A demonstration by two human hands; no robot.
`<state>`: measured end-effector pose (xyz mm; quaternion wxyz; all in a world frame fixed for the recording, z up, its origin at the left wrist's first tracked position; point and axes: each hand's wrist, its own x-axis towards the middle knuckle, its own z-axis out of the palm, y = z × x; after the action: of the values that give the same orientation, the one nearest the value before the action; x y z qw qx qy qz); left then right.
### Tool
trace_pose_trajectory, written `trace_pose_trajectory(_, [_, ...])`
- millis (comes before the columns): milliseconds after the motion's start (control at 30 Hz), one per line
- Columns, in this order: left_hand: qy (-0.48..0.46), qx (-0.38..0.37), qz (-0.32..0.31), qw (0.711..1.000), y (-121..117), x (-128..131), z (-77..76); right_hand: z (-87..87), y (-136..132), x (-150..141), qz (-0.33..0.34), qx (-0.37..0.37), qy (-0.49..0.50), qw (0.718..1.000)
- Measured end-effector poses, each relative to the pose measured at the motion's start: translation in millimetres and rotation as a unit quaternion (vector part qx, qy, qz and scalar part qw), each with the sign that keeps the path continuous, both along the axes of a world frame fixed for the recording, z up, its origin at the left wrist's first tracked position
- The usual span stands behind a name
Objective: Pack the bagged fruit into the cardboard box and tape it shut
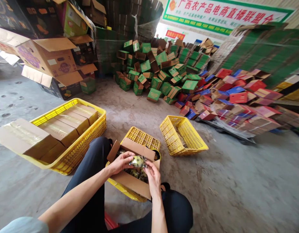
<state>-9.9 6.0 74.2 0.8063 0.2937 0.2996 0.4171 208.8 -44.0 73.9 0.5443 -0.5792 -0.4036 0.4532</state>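
An open cardboard box [130, 181] rests on a yellow crate [142, 137] between my knees. Both hands hold a small packet wrapped in clear plastic [138, 160] over the box. My left hand [120, 162] grips its left end with curled fingers. My right hand [153, 176] pinches its right end. More wrapped green and dark items lie inside the box under the packet.
A large yellow crate [74, 149] at my left holds several taped cardboard boxes. A tilted yellow basket [182, 136] stands ahead on the concrete floor. Heaps of green boxes [161, 71] and red and blue boxes [232, 97] lie behind. Stacked cartons [47, 55] rise at the far left.
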Motion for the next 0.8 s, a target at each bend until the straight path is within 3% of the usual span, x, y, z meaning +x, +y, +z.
trace_pose_trajectory(133, [-0.008, 0.006, -0.004, 1.000, 0, 1, -2.5, 3.4, -3, -6, -0.031, -0.020, 0.047, 0.998])
trace_pose_trajectory(400, [0.004, 0.031, 0.001, 1.000, 0, 1, -10.6, 4.7, -2, -6, -0.074, -0.022, 0.020, 0.997])
trace_pose_trajectory(667, [0.010, 0.063, 0.012, 0.998, 3, 4, -16.1, 8.2, -4, -4, -0.042, -0.011, -0.014, 0.999])
trace_pose_trajectory(800, [0.048, 0.005, 0.001, 0.999, 3, 4, -21.2, 8.9, -2, -1, -0.059, 0.010, -0.034, 0.998])
